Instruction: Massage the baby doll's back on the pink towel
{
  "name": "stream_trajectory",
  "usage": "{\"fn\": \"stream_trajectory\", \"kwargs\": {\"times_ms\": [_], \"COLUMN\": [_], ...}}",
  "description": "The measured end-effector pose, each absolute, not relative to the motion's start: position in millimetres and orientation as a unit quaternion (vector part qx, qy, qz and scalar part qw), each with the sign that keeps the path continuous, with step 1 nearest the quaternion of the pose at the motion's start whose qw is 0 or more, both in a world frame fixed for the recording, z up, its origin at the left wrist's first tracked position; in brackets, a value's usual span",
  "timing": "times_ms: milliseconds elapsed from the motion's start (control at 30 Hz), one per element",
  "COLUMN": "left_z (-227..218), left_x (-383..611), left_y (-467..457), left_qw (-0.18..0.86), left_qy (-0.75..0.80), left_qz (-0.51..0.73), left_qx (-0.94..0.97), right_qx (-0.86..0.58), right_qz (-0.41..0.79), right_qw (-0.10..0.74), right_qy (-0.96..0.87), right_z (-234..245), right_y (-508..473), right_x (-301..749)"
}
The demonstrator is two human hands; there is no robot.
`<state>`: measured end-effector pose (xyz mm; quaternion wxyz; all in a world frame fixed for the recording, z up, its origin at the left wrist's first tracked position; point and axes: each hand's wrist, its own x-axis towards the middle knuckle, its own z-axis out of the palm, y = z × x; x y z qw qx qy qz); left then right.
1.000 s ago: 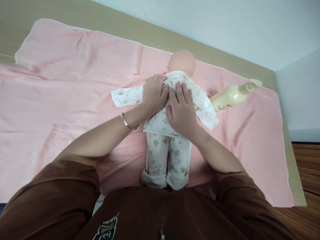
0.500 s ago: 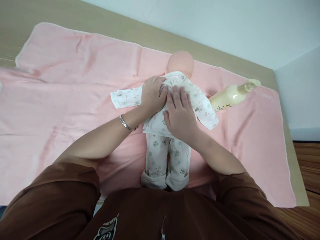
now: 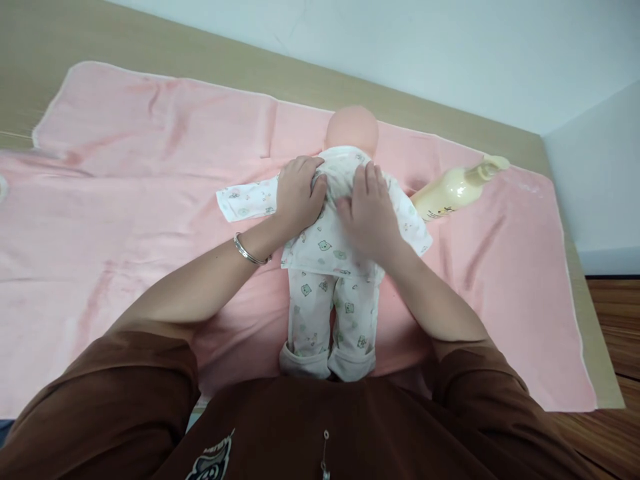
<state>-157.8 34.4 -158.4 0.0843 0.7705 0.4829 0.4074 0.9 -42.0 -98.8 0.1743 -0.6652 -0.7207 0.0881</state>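
Note:
A baby doll (image 3: 327, 267) in white printed pyjamas lies on a pink blanket (image 3: 125, 187), its bald head (image 3: 351, 128) pointing away from me. My left hand (image 3: 296, 195) grips the doll at its left shoulder, fingers curled into the fabric near the collar. My right hand (image 3: 369, 215) lies flat on the doll's upper back, fingers spread toward the collar. A silver bangle (image 3: 249, 252) circles my left wrist. The doll's hands are hidden inside its sleeves.
A cream pump bottle (image 3: 456, 189) lies on its side on the blanket, just right of the doll's sleeve. The blanket covers a tan tabletop (image 3: 200, 60) against a white wall. Wooden floor (image 3: 613, 333) shows past the right table edge.
My right hand has slid up the doll's back toward the collar. My left hand stays gripping the shoulder. The camera view shifted slightly.

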Motion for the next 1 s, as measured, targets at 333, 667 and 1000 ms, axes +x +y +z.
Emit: {"fn": "stream_trajectory", "kwargs": {"times_ms": [333, 667, 1000], "left_z": [-160, -137, -112], "left_x": [-159, -153, -142], "left_y": [36, 24, -8], "left_qw": [0.079, 0.125, 0.156], "left_qy": [0.480, 0.527, 0.461], "left_qz": [0.404, 0.298, 0.323], "left_qx": [0.774, 0.786, 0.812], "right_qx": [-0.605, -0.727, -0.696], "right_qz": [0.091, 0.101, 0.029], "right_qw": [0.130, 0.158, 0.051], "right_qy": [-0.780, -0.661, -0.716], "right_z": [-88, -96, -67], "right_y": [-41, -12, -49], "right_x": [-3, 21, -4]}}
